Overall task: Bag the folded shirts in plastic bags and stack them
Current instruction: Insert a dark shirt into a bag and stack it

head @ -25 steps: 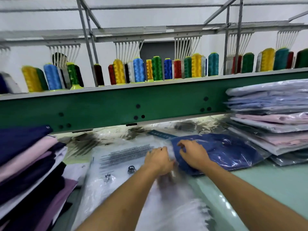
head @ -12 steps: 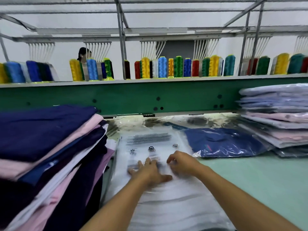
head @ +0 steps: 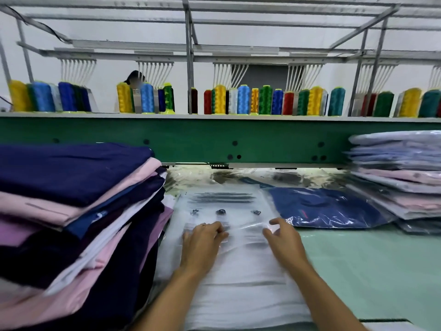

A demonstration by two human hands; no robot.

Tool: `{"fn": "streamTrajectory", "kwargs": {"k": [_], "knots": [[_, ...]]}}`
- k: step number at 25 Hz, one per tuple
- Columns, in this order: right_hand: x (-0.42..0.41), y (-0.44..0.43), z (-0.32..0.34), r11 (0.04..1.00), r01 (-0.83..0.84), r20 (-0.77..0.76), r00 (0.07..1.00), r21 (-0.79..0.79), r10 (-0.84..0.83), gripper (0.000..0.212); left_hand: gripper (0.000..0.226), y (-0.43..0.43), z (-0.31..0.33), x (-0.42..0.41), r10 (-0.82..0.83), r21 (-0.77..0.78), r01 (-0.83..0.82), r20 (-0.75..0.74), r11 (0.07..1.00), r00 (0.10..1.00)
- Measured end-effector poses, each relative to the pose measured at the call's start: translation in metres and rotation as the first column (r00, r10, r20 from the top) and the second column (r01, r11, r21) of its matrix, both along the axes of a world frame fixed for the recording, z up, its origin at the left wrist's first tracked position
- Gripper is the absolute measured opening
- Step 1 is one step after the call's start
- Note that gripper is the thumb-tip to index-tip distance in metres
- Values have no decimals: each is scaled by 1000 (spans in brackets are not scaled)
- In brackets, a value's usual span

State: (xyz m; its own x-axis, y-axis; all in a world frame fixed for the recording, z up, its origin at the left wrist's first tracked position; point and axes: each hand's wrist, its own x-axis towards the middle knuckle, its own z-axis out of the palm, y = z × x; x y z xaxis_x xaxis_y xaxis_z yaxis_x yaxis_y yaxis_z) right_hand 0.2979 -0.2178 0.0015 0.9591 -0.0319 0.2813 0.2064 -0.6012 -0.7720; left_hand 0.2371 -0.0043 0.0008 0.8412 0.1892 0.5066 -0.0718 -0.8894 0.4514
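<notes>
unbagged shirt stack [head: 71,211] left; bag pile [head: 238,278] centre; bagged stack [head: 396,173] right.

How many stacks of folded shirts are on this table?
2: a stack of unbagged navy, pink and white shirts at the left; a stack of pale shirts in clear plastic bags at the right. One bagged blue shirt lies beside it. More may be hidden.

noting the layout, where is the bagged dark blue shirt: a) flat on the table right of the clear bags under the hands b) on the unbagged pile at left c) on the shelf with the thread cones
a: the bagged dark blue shirt lies flat on the green table, right of the clear bags and beside the bagged stack.
</notes>
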Motion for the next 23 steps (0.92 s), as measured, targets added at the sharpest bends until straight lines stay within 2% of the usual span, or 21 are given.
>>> {"fn": "streamTrajectory", "kwargs": {"k": [3, 6, 10, 15, 17, 20, 23], "knots": [[5, -5, 1, 969, 4, -68, 998, 249, 13, 22, 22, 0, 1, 0, 32, 86, -46, 160, 995, 987], [4, -4, 4, 901, -10, -57, 998, 433, 38, 7, 22, -1, 1, -2, 41, 156, -71, 188, 985, 981], [4, -3, 1, 922, 44, -65, 998, 384, -20, 6, 21, 1, 1, -5, 56, 119, -83, 217, 989, 975], [2, -1, 3, 889, -29, -62, 996, 458, 64, 12, 21, 0, 3, -8, 71, 63, -91, 268, 994, 961], [-1, -1, 5, 879, -48, -39, 996, 474, 75, 4, 20, 1, 2, -8, 70, 86, -92, 236, 992, 969], [-6, 0, 10, 875, -64, -29, 996, 480, 89, 16, 8, 2, 1, -9, 56, 107, -77, 185, 991, 981], [-10, 1, 16, 849, -5, -51, 998, 528, 38, 25, 20, -7, 6, -11, -28, 201, -10, 186, 980, 982]]}}
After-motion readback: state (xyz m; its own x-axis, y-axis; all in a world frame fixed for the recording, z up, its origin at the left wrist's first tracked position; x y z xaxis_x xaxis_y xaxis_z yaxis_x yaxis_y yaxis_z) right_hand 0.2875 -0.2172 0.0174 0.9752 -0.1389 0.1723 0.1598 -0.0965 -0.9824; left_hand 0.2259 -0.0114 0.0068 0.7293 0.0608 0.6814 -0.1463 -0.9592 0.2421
